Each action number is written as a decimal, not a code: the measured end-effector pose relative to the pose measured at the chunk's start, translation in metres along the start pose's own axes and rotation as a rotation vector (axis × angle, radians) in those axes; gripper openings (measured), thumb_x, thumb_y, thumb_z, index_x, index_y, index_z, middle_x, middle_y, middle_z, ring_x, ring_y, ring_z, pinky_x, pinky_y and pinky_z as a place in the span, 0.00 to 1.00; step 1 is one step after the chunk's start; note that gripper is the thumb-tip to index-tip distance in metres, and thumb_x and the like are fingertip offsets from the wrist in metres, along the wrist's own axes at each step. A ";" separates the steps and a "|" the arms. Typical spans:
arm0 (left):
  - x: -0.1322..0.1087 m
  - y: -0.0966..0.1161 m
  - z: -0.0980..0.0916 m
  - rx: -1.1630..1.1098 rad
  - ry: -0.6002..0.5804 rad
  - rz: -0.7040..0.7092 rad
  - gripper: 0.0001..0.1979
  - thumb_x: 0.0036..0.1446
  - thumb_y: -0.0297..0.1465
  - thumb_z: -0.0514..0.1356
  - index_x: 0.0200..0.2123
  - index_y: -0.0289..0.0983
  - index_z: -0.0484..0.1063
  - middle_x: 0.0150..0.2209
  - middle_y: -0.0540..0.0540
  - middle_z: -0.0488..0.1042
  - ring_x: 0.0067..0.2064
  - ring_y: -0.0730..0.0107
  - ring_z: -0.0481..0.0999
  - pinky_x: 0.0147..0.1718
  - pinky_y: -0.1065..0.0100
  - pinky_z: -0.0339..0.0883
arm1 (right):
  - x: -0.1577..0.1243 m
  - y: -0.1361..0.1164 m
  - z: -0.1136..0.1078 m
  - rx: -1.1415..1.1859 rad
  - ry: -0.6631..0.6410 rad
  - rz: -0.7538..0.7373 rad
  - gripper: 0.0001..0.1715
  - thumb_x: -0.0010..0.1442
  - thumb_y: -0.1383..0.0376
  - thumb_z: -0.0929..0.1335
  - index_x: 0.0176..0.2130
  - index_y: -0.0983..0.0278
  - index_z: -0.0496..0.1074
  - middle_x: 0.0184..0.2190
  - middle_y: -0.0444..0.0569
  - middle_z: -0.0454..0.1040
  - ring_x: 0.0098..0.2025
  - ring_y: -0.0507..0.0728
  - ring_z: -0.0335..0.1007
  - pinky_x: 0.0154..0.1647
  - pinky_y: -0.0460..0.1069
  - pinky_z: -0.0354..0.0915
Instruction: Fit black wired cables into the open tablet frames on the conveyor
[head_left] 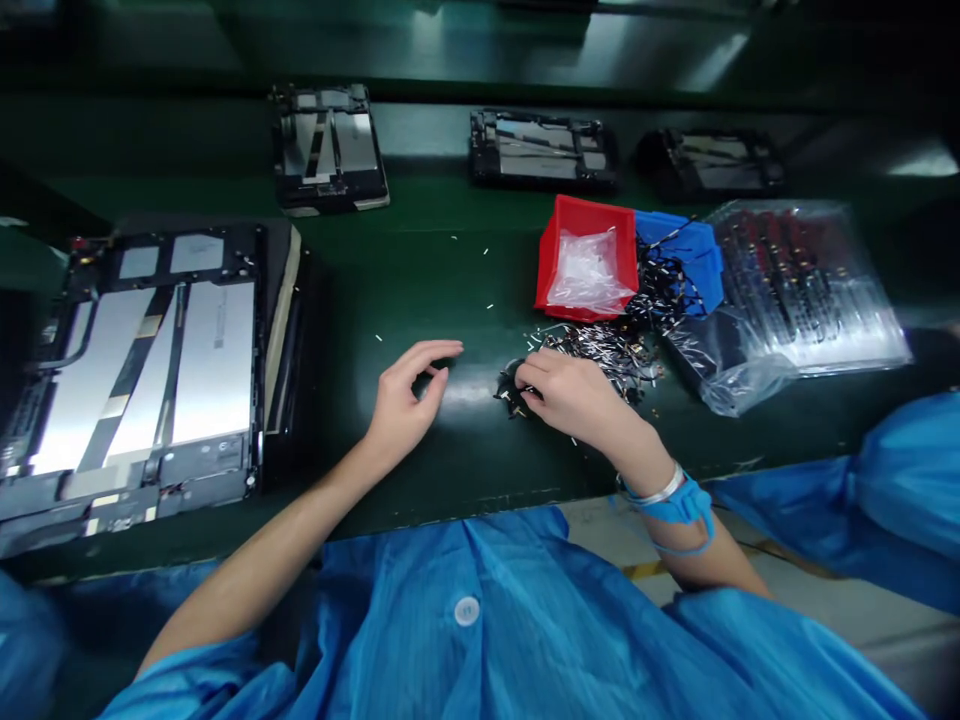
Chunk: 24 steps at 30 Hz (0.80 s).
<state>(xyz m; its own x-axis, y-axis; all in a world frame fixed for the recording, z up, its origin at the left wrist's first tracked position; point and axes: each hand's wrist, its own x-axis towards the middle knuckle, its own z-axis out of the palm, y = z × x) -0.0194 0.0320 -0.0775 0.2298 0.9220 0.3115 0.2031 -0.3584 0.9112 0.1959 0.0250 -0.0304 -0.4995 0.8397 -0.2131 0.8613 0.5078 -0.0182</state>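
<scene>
My left hand [412, 392] hovers over the green bench with its fingers curved and the thumb apart; nothing shows between them. My right hand [559, 388], a blue band on its wrist, reaches into a few small black parts [510, 390] on the bench. Its fingertips are closed together there, and what they hold, if anything, is hidden. Just behind it spreads a loose pile of small black and silver parts [611, 350]. A red bin [549, 265] with clear plastic pieces stands beyond, beside a blue bin [701, 250] with black cables spilling out.
Opened tablet-like devices lie on the left in a stack [240, 370]. More devices stand along the back: one on the left [330, 150], one mid-bench [544, 150], one further right [720, 160]. A clear plastic tray [862, 300] sits right. Blue-clothed people are at both sides.
</scene>
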 end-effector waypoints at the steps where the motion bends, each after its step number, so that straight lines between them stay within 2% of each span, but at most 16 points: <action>1: -0.001 -0.001 -0.002 -0.011 0.009 -0.020 0.11 0.61 0.24 0.55 0.44 0.35 0.75 0.46 0.41 0.78 0.48 0.66 0.77 0.42 0.68 0.69 | 0.000 0.000 0.001 0.014 0.000 -0.002 0.10 0.58 0.75 0.65 0.35 0.65 0.75 0.35 0.51 0.78 0.39 0.57 0.72 0.33 0.49 0.59; 3: -0.002 -0.002 -0.003 -0.033 0.015 -0.058 0.12 0.61 0.24 0.55 0.44 0.35 0.75 0.45 0.42 0.78 0.46 0.66 0.77 0.41 0.67 0.69 | 0.000 0.001 0.004 0.045 0.023 -0.013 0.12 0.58 0.76 0.64 0.36 0.65 0.75 0.34 0.50 0.79 0.38 0.57 0.73 0.34 0.48 0.60; 6: -0.002 0.001 -0.003 -0.061 -0.006 -0.082 0.12 0.61 0.23 0.55 0.44 0.35 0.75 0.43 0.42 0.78 0.45 0.67 0.77 0.41 0.68 0.69 | -0.004 0.007 0.005 0.102 0.131 -0.028 0.13 0.58 0.76 0.64 0.37 0.65 0.76 0.34 0.50 0.79 0.38 0.57 0.74 0.35 0.48 0.62; 10: -0.008 0.005 0.001 -0.102 -0.051 -0.065 0.12 0.60 0.22 0.54 0.43 0.35 0.75 0.44 0.42 0.78 0.44 0.68 0.77 0.39 0.69 0.70 | -0.014 0.018 0.002 0.267 0.297 0.035 0.08 0.54 0.74 0.69 0.29 0.63 0.75 0.28 0.46 0.78 0.31 0.54 0.72 0.31 0.47 0.62; 13: -0.013 0.007 0.005 -0.144 -0.082 -0.050 0.13 0.60 0.22 0.54 0.44 0.35 0.74 0.44 0.41 0.78 0.45 0.67 0.76 0.39 0.69 0.70 | -0.017 0.015 -0.001 0.539 0.503 0.265 0.03 0.53 0.69 0.72 0.28 0.61 0.75 0.22 0.41 0.74 0.21 0.49 0.63 0.24 0.45 0.58; 16: -0.017 0.010 0.011 -0.207 -0.129 -0.090 0.12 0.60 0.24 0.56 0.46 0.36 0.74 0.46 0.41 0.77 0.47 0.66 0.76 0.40 0.68 0.70 | -0.012 -0.005 0.002 0.900 0.670 0.487 0.03 0.51 0.65 0.73 0.27 0.61 0.76 0.21 0.40 0.73 0.20 0.48 0.61 0.22 0.45 0.58; 18: -0.019 0.012 0.013 -0.290 -0.173 -0.166 0.12 0.59 0.26 0.59 0.47 0.37 0.74 0.47 0.42 0.78 0.47 0.65 0.77 0.41 0.68 0.70 | -0.005 -0.022 0.007 1.149 0.657 0.496 0.04 0.50 0.64 0.73 0.26 0.61 0.76 0.22 0.41 0.74 0.22 0.49 0.64 0.24 0.45 0.60; 20: -0.019 0.015 0.014 -0.416 -0.233 -0.280 0.10 0.59 0.27 0.60 0.44 0.36 0.74 0.43 0.43 0.80 0.44 0.65 0.79 0.39 0.68 0.70 | 0.003 -0.038 0.013 1.316 0.614 0.449 0.04 0.50 0.65 0.73 0.25 0.61 0.76 0.22 0.41 0.73 0.24 0.49 0.67 0.25 0.45 0.62; 22: -0.018 0.016 0.015 -0.540 -0.279 -0.403 0.06 0.59 0.28 0.60 0.40 0.34 0.74 0.37 0.44 0.80 0.38 0.67 0.80 0.34 0.70 0.70 | 0.007 -0.050 0.017 1.376 0.606 0.416 0.03 0.51 0.65 0.73 0.26 0.61 0.76 0.23 0.41 0.73 0.26 0.50 0.69 0.26 0.45 0.63; 24: -0.017 0.015 0.015 -0.621 -0.278 -0.504 0.05 0.59 0.28 0.59 0.36 0.33 0.73 0.31 0.44 0.80 0.31 0.70 0.79 0.26 0.73 0.67 | 0.010 -0.058 0.020 1.348 0.625 0.416 0.03 0.52 0.65 0.73 0.27 0.60 0.76 0.25 0.42 0.73 0.27 0.50 0.70 0.26 0.45 0.64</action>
<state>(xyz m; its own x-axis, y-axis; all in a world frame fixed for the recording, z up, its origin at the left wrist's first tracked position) -0.0060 0.0087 -0.0731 0.4943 0.8514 -0.1753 -0.1972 0.3063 0.9313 0.1432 0.0002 -0.0512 0.1274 0.9918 -0.0029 0.2152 -0.0305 -0.9761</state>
